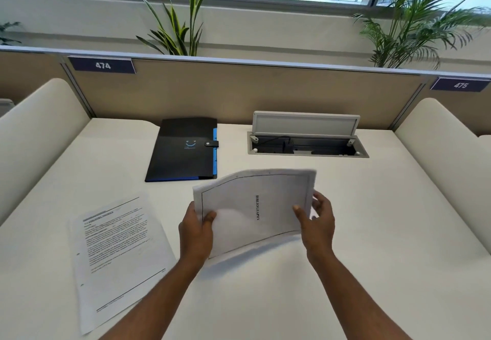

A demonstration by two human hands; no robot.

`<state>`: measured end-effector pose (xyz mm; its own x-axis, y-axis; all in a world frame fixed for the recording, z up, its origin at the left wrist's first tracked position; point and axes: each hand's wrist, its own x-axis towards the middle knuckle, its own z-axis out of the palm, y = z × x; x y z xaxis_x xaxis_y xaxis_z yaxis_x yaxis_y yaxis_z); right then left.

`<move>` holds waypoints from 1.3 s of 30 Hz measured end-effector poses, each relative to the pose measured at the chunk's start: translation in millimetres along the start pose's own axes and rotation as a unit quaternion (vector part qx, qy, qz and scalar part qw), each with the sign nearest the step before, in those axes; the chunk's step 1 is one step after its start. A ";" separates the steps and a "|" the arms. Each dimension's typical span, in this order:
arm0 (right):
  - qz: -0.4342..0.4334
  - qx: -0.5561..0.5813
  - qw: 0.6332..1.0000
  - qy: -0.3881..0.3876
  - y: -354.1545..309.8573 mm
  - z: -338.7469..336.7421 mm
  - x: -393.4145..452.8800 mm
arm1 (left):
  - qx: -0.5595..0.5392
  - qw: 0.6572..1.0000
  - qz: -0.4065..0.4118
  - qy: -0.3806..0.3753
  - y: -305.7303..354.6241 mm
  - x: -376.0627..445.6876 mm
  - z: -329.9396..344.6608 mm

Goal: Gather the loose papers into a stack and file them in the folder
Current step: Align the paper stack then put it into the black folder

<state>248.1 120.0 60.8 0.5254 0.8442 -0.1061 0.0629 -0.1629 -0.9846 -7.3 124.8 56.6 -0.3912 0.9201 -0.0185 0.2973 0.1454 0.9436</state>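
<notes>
I hold a thin bundle of white papers (252, 206) above the desk, its top sheet printed "BIBLIOGRAPHY" and bowed upward. My left hand (195, 229) grips the bundle's left edge, thumb on top. My right hand (317, 220) grips its right edge. A printed text sheet (117, 254) lies flat on the desk to the left, with another sheet's edge showing under it. The black folder (183, 151), snapped shut with a blue-edged spine side, lies behind the held bundle, left of centre.
The white desk (372, 233) has an open cable hatch (305, 143) with a raised lid at the back right. Rounded white side dividers (39, 116) flank the desk. A beige partition (239, 92) with labels 474 and 475 closes the back, plants behind it.
</notes>
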 end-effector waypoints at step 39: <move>0.294 0.128 0.943 -0.091 58.9 38.4 -42.0 | 0.385 0.882 -0.243 0.125 -122.4 19.6 -174.4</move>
<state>197.2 94.5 1.9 0.2489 0.7236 -0.6437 -0.4129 -0.5219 -0.7464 -203.2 61.6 -1.7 -0.7861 0.5869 -0.1939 0.5079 0.7921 0.3387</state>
